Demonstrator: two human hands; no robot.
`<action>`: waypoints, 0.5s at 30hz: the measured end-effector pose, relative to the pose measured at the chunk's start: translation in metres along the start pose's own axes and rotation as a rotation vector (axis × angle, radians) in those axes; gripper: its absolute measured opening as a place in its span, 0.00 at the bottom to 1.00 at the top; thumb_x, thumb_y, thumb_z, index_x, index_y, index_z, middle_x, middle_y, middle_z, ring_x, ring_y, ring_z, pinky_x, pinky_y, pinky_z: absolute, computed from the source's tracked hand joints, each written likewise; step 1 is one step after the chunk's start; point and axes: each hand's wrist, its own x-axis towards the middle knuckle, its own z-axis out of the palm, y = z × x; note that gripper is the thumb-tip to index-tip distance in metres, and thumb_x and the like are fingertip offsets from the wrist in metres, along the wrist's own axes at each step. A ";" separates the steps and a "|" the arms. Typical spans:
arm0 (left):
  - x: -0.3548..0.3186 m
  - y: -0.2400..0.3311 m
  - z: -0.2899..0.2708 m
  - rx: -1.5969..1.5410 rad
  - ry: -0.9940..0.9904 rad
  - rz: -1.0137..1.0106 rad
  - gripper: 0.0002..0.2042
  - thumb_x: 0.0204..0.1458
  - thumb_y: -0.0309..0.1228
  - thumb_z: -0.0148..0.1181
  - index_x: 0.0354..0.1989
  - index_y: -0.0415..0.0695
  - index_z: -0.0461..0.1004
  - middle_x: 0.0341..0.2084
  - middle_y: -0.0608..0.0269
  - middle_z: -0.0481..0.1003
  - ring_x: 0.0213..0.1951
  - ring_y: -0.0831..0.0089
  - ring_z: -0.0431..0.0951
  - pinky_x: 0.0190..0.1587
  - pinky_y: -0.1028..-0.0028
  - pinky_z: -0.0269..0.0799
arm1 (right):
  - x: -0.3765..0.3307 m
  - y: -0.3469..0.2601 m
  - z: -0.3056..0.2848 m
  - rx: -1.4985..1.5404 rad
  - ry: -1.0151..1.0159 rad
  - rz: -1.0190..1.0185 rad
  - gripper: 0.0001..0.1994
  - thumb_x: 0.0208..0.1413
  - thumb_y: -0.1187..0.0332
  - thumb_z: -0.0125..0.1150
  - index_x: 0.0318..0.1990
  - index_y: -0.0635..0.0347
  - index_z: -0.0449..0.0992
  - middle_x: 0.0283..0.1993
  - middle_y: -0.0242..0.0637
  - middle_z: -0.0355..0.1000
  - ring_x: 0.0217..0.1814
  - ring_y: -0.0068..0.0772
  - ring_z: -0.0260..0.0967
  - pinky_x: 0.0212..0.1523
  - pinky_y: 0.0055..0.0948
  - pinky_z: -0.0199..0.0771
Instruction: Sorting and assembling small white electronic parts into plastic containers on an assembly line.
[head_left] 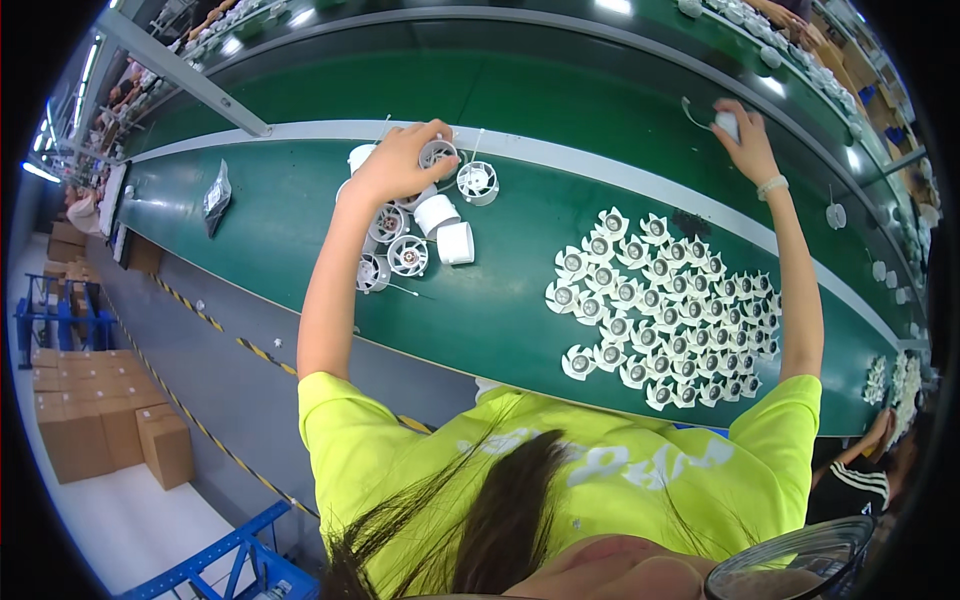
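My left hand [402, 165] is closed round a white round fan housing [438, 154] at the far edge of the green worktop. Under and beside that hand several more such housings lie bunched together, some on their sides like the white cylinder [456, 243], others showing their spoked faces [408, 256]. Stretched out over the green conveyor belt, my right hand [748, 145] grips a white housing [727, 124] with a thin wire trailing off it. Between my arms and nearer me, many white fan blade wheels [663, 315] with dark round centres cover the worktop.
A silver bag [216, 198] lies on the worktop at left. A pale rail [560, 160] divides worktop from belt [560, 95]. More housings [836, 214] sit on the belt at right. A metal post [185, 80] rises at left. A person in black [855, 480] works at lower right.
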 end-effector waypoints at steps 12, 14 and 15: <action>-0.047 0.015 0.005 0.213 0.342 0.196 0.18 0.58 0.39 0.57 0.56 0.51 0.75 0.57 0.61 0.75 0.62 0.57 0.69 0.66 0.58 0.59 | 0.014 -0.270 0.106 0.581 -0.249 -0.196 0.14 0.49 0.66 0.76 0.37 0.55 0.74 0.39 0.32 0.77 0.32 0.25 0.74 0.37 0.24 0.76; -0.060 0.037 0.009 0.239 0.482 0.208 0.18 0.58 0.38 0.57 0.57 0.52 0.75 0.59 0.61 0.73 0.64 0.56 0.68 0.69 0.56 0.57 | 0.009 -0.283 0.113 0.665 -0.308 -0.208 0.13 0.49 0.69 0.74 0.38 0.56 0.76 0.39 0.33 0.78 0.35 0.27 0.76 0.40 0.24 0.79; -0.065 0.050 0.012 0.231 0.473 0.220 0.18 0.58 0.38 0.57 0.57 0.52 0.75 0.59 0.61 0.73 0.64 0.56 0.68 0.69 0.56 0.57 | 0.008 -0.282 0.113 0.661 -0.306 -0.192 0.13 0.49 0.69 0.74 0.38 0.56 0.76 0.39 0.33 0.78 0.35 0.27 0.76 0.40 0.24 0.79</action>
